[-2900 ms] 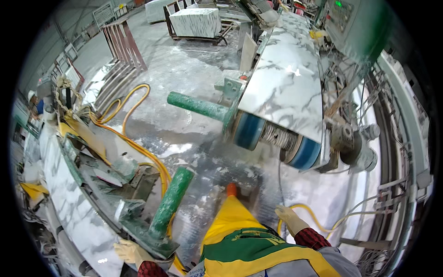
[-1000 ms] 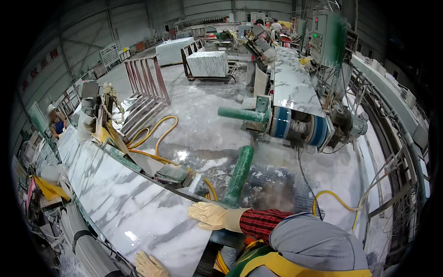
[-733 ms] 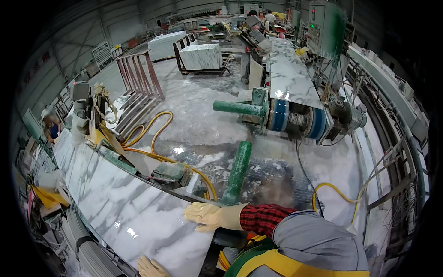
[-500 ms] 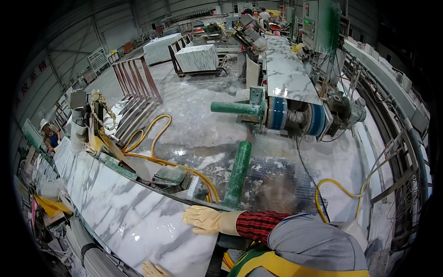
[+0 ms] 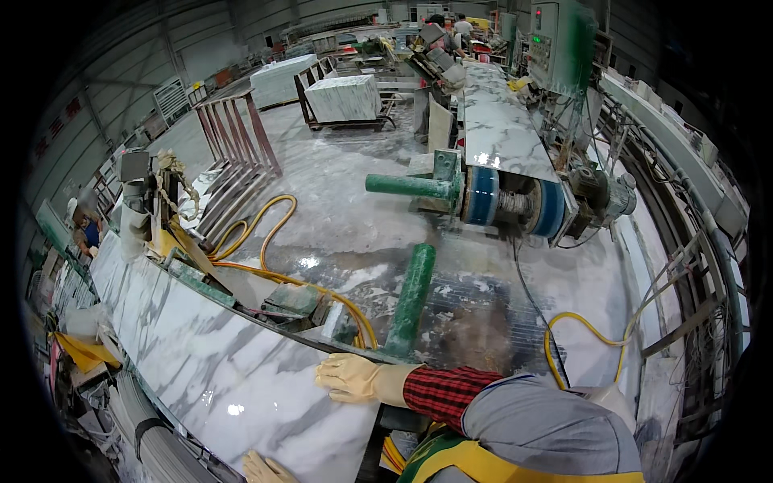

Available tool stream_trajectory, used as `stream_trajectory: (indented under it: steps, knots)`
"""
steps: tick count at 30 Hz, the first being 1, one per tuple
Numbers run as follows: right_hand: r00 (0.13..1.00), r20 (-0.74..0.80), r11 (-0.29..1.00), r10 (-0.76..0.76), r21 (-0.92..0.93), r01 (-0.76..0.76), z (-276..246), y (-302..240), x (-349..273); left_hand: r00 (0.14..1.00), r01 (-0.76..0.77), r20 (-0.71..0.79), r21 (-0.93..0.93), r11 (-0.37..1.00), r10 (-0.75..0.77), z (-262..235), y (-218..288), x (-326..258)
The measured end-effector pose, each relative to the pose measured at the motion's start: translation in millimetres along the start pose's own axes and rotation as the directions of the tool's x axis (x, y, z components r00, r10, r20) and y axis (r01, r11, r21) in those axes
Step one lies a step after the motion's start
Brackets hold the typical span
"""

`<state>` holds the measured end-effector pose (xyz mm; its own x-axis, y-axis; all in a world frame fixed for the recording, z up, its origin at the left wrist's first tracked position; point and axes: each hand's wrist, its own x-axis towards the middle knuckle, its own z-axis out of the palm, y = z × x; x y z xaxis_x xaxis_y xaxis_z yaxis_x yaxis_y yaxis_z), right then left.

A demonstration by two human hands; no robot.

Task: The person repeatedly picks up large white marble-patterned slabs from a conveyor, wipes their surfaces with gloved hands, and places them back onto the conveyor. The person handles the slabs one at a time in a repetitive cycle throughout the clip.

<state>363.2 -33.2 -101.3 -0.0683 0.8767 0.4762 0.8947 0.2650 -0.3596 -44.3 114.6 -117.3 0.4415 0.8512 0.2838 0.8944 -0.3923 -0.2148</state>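
A long white marble slab [image 5: 233,362] with grey veins runs from the lower middle away to the left, its wet top shining. My right hand [image 5: 348,378], in a cream rubber glove, lies flat on the slab near its end and far edge, fingers stretched out. At the lower edge of the picture, my left hand [image 5: 267,469] in a matching glove rests on the near part of the slab. Its fingers look extended; the rest of it is cut off. Neither hand is wrapped around anything.
Beyond the slab stand a green roller [image 5: 411,298] and a yellow hose [image 5: 278,278]. Another marble slab [image 5: 507,121] lies on a conveyor with blue rollers [image 5: 481,196]. A metal rack [image 5: 237,133] stands on the wet floor. A person [image 5: 85,227] is at the far left.
The whole view has shifted slightly. Both gloved hands stay on the slab, with only a small shift toward the left in the picture.
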Motion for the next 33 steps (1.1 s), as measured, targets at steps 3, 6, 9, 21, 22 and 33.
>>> stream_trajectory:
  steps: [3,6,9,21,22,33]
  knots:
    - [0.999,0.044,1.0,0.017,-0.005,-0.017,-6.0,-0.3,-0.4,0.999,0.015,0.029,-0.045,0.999,-0.013,-14.1,7.5,3.0]
    - [1.0,0.01,1.0,0.015,-0.022,-0.015,-7.8,-1.6,-0.2,1.0,0.002,0.011,-0.053,0.999,-0.001,-20.6,12.9,0.3]
    - [0.999,0.0,0.998,0.035,-0.044,-0.035,-7.7,-5.6,-4.2,1.0,-0.017,0.015,-0.036,0.999,0.017,-20.7,11.8,-3.0]
    - [0.997,0.047,0.998,0.054,0.041,-0.056,-16.5,-8.4,-2.8,0.999,-0.032,-0.031,-0.078,0.996,0.03,-2.0,3.4,-8.5]
    - [0.998,0.042,0.998,0.052,0.032,-0.053,-16.4,-8.3,-3.7,0.998,-0.047,-0.053,-0.078,0.996,0.043,-2.2,3.6,-8.8]
    - [1.0,-0.029,1.0,0.004,0.024,-0.004,-14.8,-5.8,-11.4,0.99,-0.072,-0.127,-0.132,0.989,0.055,5.2,3.3,-13.7]
